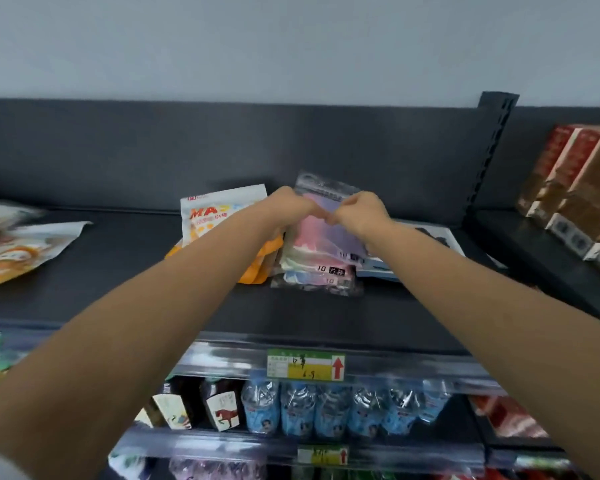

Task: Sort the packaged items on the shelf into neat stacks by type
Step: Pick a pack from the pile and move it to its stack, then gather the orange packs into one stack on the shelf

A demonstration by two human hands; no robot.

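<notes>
On the dark top shelf (125, 299) lies a stack of clear packets of pastel masks (317, 258). My left hand (290, 204) and my right hand (359, 211) both reach over it, and their curled fingers grip the top packet near its far end. The fingertips are hidden behind the knuckles. Just left of the stack, a white and orange snack bag (219, 211) stands tilted, partly behind my left forearm. A flat white and blue packet (437, 237) lies right of the stack, under my right forearm.
More orange and white bags (21, 251) lie at the shelf's far left. Brown and red boxes (575, 188) fill the neighbouring shelf on the right, past a black upright post (492, 140). Below hang a price tag (305, 363), blue wrapped packs (329, 410) and small cartons (201, 403).
</notes>
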